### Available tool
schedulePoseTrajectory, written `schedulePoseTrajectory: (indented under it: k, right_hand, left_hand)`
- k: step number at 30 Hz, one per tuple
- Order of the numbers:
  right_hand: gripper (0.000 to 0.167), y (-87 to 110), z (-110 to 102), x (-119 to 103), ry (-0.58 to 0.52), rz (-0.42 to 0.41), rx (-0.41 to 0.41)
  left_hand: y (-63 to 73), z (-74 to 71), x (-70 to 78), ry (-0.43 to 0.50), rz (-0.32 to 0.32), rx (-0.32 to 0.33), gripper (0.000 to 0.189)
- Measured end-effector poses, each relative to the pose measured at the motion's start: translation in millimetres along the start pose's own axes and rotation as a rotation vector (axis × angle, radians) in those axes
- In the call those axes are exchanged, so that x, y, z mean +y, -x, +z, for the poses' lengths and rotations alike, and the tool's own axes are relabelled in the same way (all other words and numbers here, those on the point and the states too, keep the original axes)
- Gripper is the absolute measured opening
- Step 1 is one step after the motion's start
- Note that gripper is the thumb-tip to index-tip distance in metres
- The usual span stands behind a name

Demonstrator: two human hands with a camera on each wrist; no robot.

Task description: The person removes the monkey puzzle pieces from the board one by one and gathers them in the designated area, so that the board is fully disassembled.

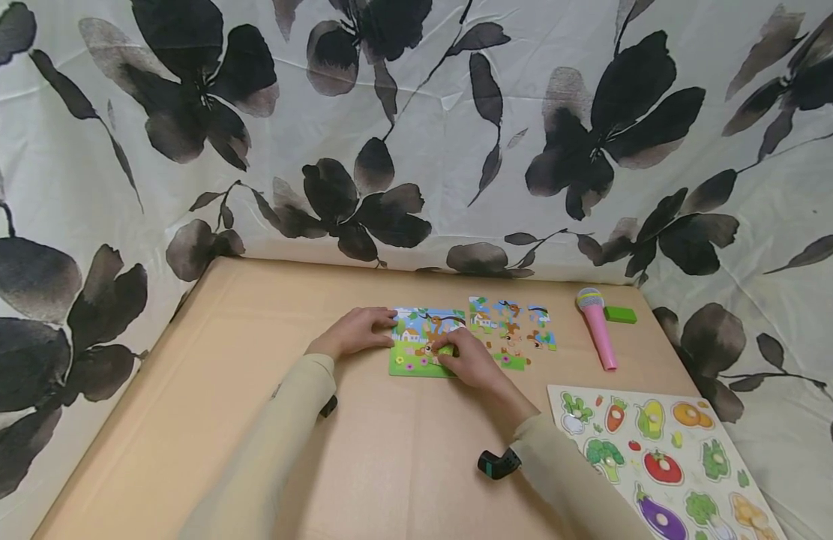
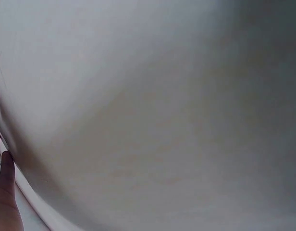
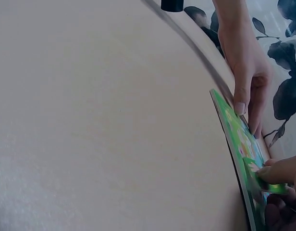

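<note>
A jigsaw puzzle board (image 1: 406,360) with a bright cartoon scene lies on the table, green along its near side. The left hand (image 1: 358,330) rests its fingertips at the board's left edge; the right wrist view shows this hand (image 3: 246,67) with its thumb and fingers pointing down there. Over the board's right half, the right hand (image 1: 471,356) pinches a green puzzle piece (image 1: 446,350) between thumb and fingers. That hand (image 3: 282,175) partly covers the piece and board in the right wrist view. Only part of the left hand (image 2: 6,202) appears in the left wrist view.
Several loose puzzle pieces (image 1: 482,316) lie right of the board. Beyond them are a pink toy microphone (image 1: 598,330) and a green block (image 1: 621,315). A vegetable puzzle board (image 1: 632,420) lies front right, partly behind the right sleeve. A floral cloth (image 1: 443,135) hangs behind the table.
</note>
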State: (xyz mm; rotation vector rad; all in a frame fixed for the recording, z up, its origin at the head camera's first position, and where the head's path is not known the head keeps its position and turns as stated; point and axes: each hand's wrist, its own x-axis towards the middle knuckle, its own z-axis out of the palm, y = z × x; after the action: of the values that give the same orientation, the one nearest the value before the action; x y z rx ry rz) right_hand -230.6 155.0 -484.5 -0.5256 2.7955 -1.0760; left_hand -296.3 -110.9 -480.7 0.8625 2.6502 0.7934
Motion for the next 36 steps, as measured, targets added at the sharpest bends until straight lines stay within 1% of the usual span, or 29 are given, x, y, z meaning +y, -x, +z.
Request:
schedulePoseTrajectory:
  k: [3,7,14,18,21,23,26,28,31,36]
  right_hand:
    - [0.019,0.3,1.2,-1.0,0.006,-0.012,0.035]
    - [0.023,1.0,2.3,-2.2,-0.016,0.005,0.057]
    - [0.027,0.6,4.5,1.0,-0.074,0.084,0.052]
    - [0.028,0.9,3.4,0.4,-0.102,0.099,0.051]
    - [0.028,1.9,2.5,1.7,-0.177,0.133,0.046]
    - [0.029,3.2,1.3,3.3,-0.263,0.167,0.052]
    - [0.030,6.8,-2.3,6.1,-0.413,0.232,0.082]
    - [0.030,10.3,-6.4,9.0,-0.488,0.269,0.108]
    - [0.030,17.8,-15.6,14.5,-0.527,0.323,0.148]
    - [0.033,33.8,-37.7,30.6,-0.501,0.346,0.181]
  left_hand:
    - [-0.8,-0.1,0.2,0.001,0.005,-0.001,0.050]
    - [-1.6,-0.3,0.4,0.002,0.008,-0.002,0.051]
    - [-1.7,-0.3,0.1,0.000,0.003,-0.002,0.050]
    - [-1.9,-0.4,0.2,-0.001,0.006,0.001,0.050]
    - [-2.1,-0.3,0.8,0.002,0.007,-0.001,0.051]
    - [-2.0,-0.4,1.2,0.004,0.005,-0.001,0.050]
    - [-1.3,-1.0,2.0,0.005,0.011,0.002,0.050]
    - [-0.7,-1.4,2.5,0.003,0.015,0.004,0.050]
    - [-0.3,-1.5,2.7,0.004,0.019,0.005,0.050]
    - [-0.5,-0.6,1.6,0.003,0.009,0.007,0.051]
